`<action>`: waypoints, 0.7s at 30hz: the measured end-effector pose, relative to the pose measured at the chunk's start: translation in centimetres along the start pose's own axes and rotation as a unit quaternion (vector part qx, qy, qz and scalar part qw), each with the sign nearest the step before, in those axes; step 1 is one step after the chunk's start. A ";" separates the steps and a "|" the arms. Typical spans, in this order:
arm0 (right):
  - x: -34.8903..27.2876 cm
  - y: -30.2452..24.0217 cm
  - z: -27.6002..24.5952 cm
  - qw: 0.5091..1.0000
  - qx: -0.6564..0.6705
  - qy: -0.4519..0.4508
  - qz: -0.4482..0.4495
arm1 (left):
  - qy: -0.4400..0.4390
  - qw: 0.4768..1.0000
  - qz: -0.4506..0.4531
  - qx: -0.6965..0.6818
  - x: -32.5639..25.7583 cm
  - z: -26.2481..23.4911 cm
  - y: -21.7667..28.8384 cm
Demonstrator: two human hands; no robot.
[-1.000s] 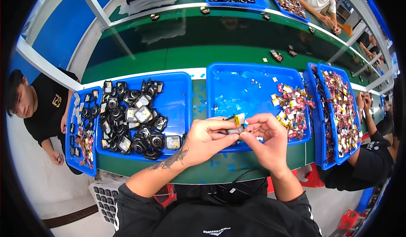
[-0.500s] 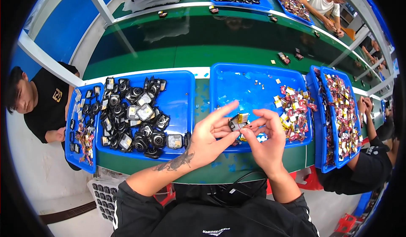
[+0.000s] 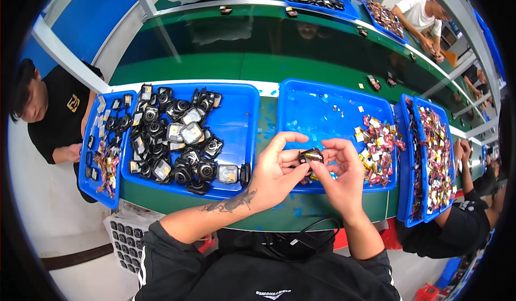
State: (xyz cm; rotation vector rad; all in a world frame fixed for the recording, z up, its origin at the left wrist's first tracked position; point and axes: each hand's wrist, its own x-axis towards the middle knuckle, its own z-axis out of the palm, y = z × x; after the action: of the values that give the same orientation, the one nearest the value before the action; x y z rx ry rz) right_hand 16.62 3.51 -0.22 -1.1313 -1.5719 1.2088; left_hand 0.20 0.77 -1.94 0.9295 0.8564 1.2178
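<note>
Between my two hands, over the near edge of the right-hand blue tray (image 3: 336, 86), is a small black smartwatch case (image 3: 310, 154). My left hand (image 3: 275, 167) grips its left side, with the thumb at its near edge. On the other side, the fingers and thumb of my right hand (image 3: 344, 180) close on the case. Fingers cover much of it, so its inner parts are hard to make out. To the left, a large blue tray (image 3: 236, 107) holds a heap of black watch cases (image 3: 180, 132). Small red, white and yellow battery-like parts (image 3: 379, 150) are piled at the right of the tray under my hands.
A narrow blue tray (image 3: 83, 177) of mixed parts lies at far left, near a seated person (image 3: 59, 113). Stacked blue trays (image 3: 424, 209) of small parts stand at right. Beyond runs a green conveyor belt (image 3: 226, 59) with scattered pieces. A white frame post (image 3: 70, 59) rises at left.
The watch case has turned in my fingers: its yellow-taped inner part showed before, and now its dark side shows. My right fingers have closed in around it. The whole view has shifted slightly.
</note>
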 end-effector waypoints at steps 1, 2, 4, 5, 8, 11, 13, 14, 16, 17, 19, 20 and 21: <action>0.3 -0.1 0.1 1.000 0.002 -0.010 -0.003 | 0.010 1.000 0.004 0.001 0.0 0.0 0.1; 0.7 -0.3 -0.1 1.000 -0.024 -0.009 0.011 | 0.002 1.000 0.001 -0.012 0.2 0.0 0.5; 2.0 -0.7 -1.3 0.999 -0.027 -0.026 0.025 | 0.004 1.000 0.000 0.013 0.2 0.0 2.2; 3.8 -0.6 -1.9 0.996 0.066 -0.055 0.006 | 0.011 1.000 0.001 0.022 -0.1 -0.7 4.1; 12.2 -1.5 -4.7 0.998 -0.026 -0.052 -0.007 | -0.089 0.736 0.176 0.647 -1.8 -4.6 8.1; 21.1 2.2 -7.1 0.992 -0.114 0.028 0.043 | -0.054 0.627 0.181 0.756 -4.6 -6.7 7.3; 25.3 6.1 -6.9 0.962 -0.266 0.057 0.012 | -0.081 0.591 0.121 0.793 -5.6 -6.5 6.4; 25.8 6.4 -5.7 0.953 -0.300 0.027 0.045 | -0.091 0.614 0.100 0.777 -6.1 -6.7 6.6; 25.5 7.0 -5.0 0.939 -0.339 0.030 0.051 | -0.079 0.639 0.112 0.757 -6.8 -6.2 6.7; 25.5 7.3 -5.2 0.939 -0.340 0.036 0.046 | -0.081 0.639 0.116 0.756 -6.5 -6.2 6.8; 25.6 7.9 -7.4 0.925 -0.374 0.074 0.004 | -0.073 0.719 0.051 0.689 -5.2 -6.7 6.8; 25.0 7.9 -7.6 0.910 -0.402 0.098 -0.037 | -0.055 0.753 0.111 0.646 -4.3 -6.1 7.6; 24.7 7.9 -9.0 0.924 -0.360 0.110 -0.072 | -0.035 0.804 0.104 0.585 -3.3 -5.8 7.7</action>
State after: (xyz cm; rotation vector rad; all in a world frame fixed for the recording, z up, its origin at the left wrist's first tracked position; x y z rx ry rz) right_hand 20.36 30.45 -4.11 -1.5034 -1.9343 0.3653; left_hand -8.45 -1.04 3.08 2.0837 1.5078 0.7191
